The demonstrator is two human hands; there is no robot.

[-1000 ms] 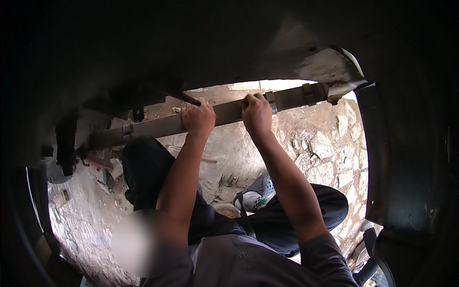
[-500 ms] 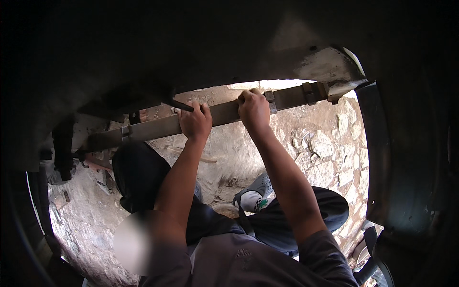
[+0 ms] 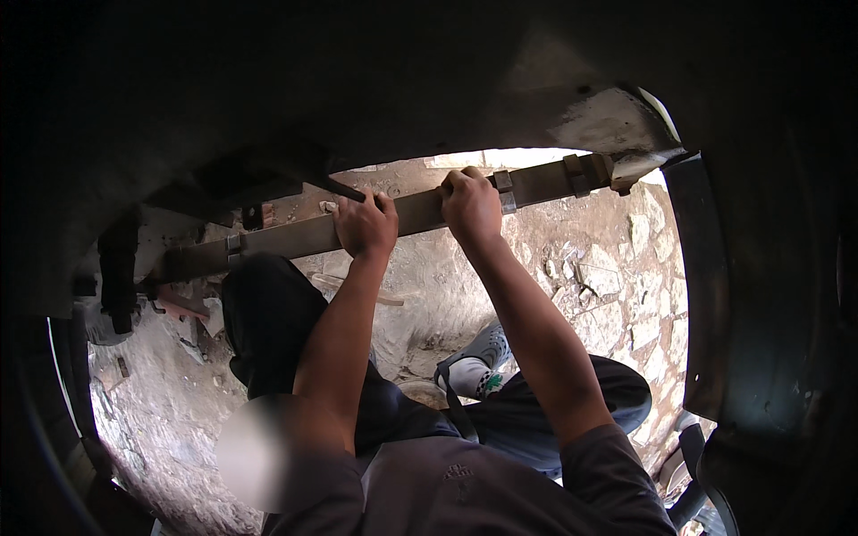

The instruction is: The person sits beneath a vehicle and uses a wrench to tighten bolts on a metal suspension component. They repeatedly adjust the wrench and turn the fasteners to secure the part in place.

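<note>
A long, flat steel leaf spring [image 3: 415, 211] with metal clamps runs across in front of me, rising to the right. My left hand [image 3: 365, 225] lies against its near side, fingers curled around the end of a dark rod [image 3: 338, 186] that slants down from the dark underside above. The rod's upper part is lost in shadow. To its right, my right hand [image 3: 472, 207] is closed over the spring's upper edge, beside a clamp [image 3: 505, 191]. Its fingertips are hidden behind the spring.
A dark curved metal panel [image 3: 429, 107] arches overhead, and a dark upright panel [image 3: 699, 286] stands at the right. A dark cylindrical part [image 3: 118, 277] hangs at the left. Below, my bent legs [image 3: 277, 322] rest over dirt ground with broken stones [image 3: 601, 277].
The dark rod has tilted slightly, with its end a little higher and farther right at my left hand. My right hand has edged left. My left knee has moved right.
</note>
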